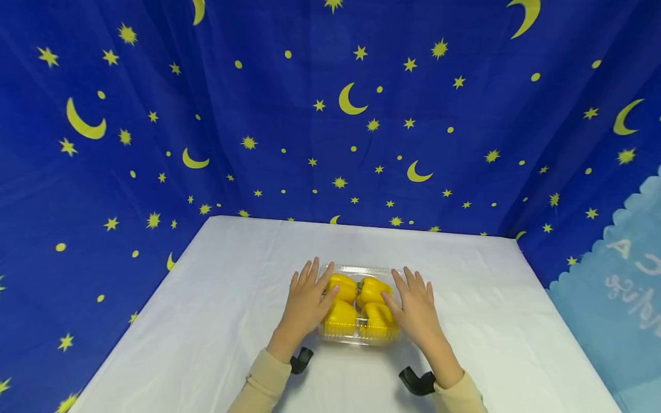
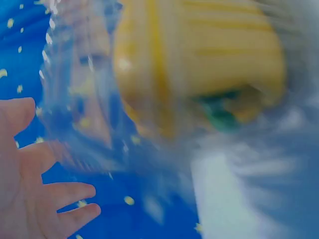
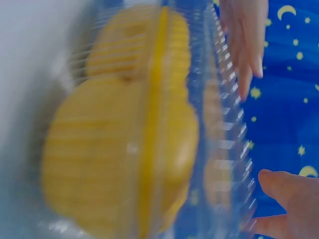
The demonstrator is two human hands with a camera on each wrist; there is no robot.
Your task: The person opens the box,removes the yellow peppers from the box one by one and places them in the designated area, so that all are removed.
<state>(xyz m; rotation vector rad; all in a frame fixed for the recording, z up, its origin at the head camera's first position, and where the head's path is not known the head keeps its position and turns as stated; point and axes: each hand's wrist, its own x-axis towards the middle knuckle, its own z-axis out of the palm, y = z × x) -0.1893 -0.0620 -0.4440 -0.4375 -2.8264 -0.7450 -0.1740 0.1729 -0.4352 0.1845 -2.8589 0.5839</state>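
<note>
A clear plastic container [image 1: 356, 339] on the white table holds several yellow bell peppers [image 1: 341, 317], also seen through its ribbed wall in the left wrist view as a pepper [image 2: 229, 55] with a green stem and in the right wrist view as yellow peppers [image 3: 99, 149]. My left hand [image 1: 304, 301] is at the container's left side, fingers spread and extended. At its right side is my right hand [image 1: 415, 307], fingers likewise spread. Whether either hand touches the plastic, I cannot tell. In the wrist views, the left hand [image 2: 40, 184] and right hand [image 3: 294, 201] have no curled grip.
The white tablecloth [image 1: 248, 275] extends around the container. Behind and to the left hangs a blue cloth [image 1: 289, 115] with yellow moons and stars. A light-blue scalloped cloth [image 1: 609, 321] with white lettering is at the right. Black wrist-mounted pieces [image 1: 417, 381] sit below the hands.
</note>
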